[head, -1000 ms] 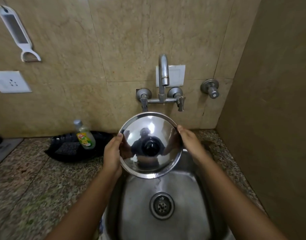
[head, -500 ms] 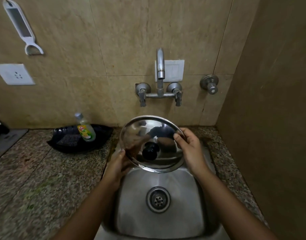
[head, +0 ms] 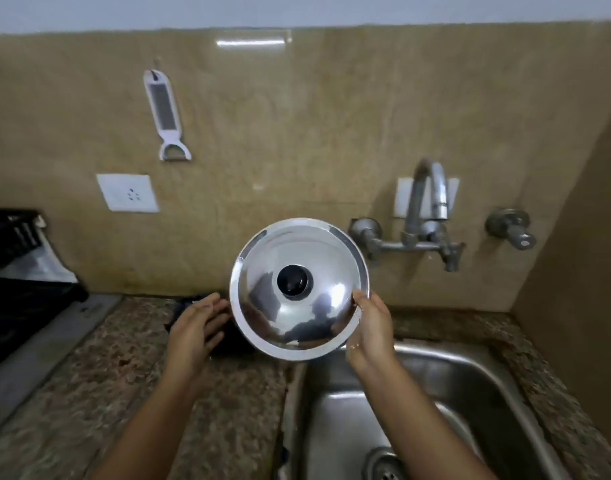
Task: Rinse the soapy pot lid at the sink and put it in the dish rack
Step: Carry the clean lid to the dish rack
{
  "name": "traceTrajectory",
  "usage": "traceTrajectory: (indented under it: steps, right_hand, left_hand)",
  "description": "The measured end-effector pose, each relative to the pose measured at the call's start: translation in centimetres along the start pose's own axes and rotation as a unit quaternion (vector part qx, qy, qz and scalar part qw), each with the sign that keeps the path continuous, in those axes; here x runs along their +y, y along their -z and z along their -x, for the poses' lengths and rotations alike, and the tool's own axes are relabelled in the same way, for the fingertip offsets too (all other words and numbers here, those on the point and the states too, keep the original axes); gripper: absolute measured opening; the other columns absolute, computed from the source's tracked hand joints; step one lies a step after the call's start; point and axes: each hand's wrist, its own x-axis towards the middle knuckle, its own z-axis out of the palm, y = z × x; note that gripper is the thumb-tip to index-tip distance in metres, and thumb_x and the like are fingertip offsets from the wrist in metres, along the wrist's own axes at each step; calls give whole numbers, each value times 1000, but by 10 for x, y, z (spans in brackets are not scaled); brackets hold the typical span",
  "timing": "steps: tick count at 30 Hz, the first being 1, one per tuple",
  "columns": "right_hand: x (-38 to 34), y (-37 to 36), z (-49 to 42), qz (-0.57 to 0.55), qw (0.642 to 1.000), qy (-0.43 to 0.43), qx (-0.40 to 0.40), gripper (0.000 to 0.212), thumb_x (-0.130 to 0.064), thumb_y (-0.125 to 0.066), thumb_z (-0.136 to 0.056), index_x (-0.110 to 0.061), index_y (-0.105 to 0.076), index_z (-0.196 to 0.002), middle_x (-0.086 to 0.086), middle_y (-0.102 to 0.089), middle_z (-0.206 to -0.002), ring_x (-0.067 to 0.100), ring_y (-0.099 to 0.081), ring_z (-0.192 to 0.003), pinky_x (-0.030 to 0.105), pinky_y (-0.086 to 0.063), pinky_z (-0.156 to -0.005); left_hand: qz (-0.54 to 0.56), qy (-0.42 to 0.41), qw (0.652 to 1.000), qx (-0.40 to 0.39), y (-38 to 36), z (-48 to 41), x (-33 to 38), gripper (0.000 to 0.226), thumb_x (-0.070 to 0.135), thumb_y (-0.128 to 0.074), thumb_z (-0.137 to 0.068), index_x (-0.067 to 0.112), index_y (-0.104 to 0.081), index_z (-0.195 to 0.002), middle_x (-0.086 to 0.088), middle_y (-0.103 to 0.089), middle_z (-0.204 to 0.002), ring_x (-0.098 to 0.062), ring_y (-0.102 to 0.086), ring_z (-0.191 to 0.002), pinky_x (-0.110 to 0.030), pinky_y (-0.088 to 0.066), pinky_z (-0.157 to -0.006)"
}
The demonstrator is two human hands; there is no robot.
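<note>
The shiny steel pot lid with a black knob is held upright, facing me, over the counter's edge just left of the steel sink. My right hand grips its lower right rim. Just left of the lid, my left hand hovers with fingers spread, not touching it. The tap stands on the wall to the right, with no water running. A black dish rack shows at the far left edge.
A black tray lies on the granite counter behind my left hand, mostly hidden. A white peeler and a socket are on the tiled wall. A side wall closes the right.
The lid has moved left, out from above the sink basin, and tipped up to face me. My left hand has let go of it. My view has swung left, showing the dish rack.
</note>
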Motion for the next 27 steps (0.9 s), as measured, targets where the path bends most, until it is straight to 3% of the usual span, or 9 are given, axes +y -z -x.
traceTrajectory:
  steps: [3,6,9,13,17,22,27]
  right_hand:
    - [32,-74,12,-27,1000,-7,-4,19,-6,-44,-97,-12,-58,-87,3,-58,-65,13,-57,-51,18,-45,-42]
    - [65,-143,20,-25,999,-22,-22,16,-8,-43,-97,-12,-58,-90,8,-60,-74,21,-58,-64,27,-48,-55]
    - [98,-212,26,-15,999,-35,-35,15,-9,-44,-97,-12,-57,-89,10,-61,-76,25,-58,-71,36,-49,-67]
    - [131,-301,22,16,998,-4,-59,15,-7,-45,-95,-12,-53,-83,10,-56,-74,23,-54,-68,35,-46,-65]
    - [168,-398,18,32,991,27,-125,15,-6,-43,-95,-11,-53,-86,8,-54,-75,19,-51,-66,31,-44,-63]
    - [214,-504,16,47,983,58,-168,13,-7,-43,-95,-10,-52,-87,2,-51,-71,15,-47,-61,24,-43,-54]
    - [263,-586,9,71,971,89,-212,23,-10,-44,-94,-19,-49,-74,5,-51,-72,23,-47,-68,34,-40,-62]
  left_hand:
    - [-4,-26,1000,16,61,-36,36,24,16,-42,-99,14,-60,-115,-8,-65,-116,-25,-61,-106,-42,-44,-99]
    - [-19,-58,998,27,116,-68,75,20,12,-42,-99,12,-60,-109,-10,-63,-114,-17,-62,-86,-40,-46,-94]
    - [-53,-85,994,50,172,-96,115,21,17,-41,-100,18,-60,-108,-2,-65,-110,-14,-61,-90,-38,-42,-94]
    - [-77,-141,981,107,238,-126,166,21,21,-43,-99,21,-62,-106,7,-67,-98,-10,-62,-91,-31,-44,-82]
    - [-89,-176,967,164,309,-167,206,20,22,-46,-97,20,-64,-106,2,-67,-104,-9,-60,-88,-23,-41,-68]
    - [-85,-154,959,221,369,-215,233,23,16,-48,-95,11,-63,-112,-1,-66,-102,-5,-55,-75,-20,-37,-59]
    - [-88,-88,965,230,418,-247,259,28,23,-43,-97,15,-60,-118,0,-64,-106,-16,-57,-91,-31,-40,-77]
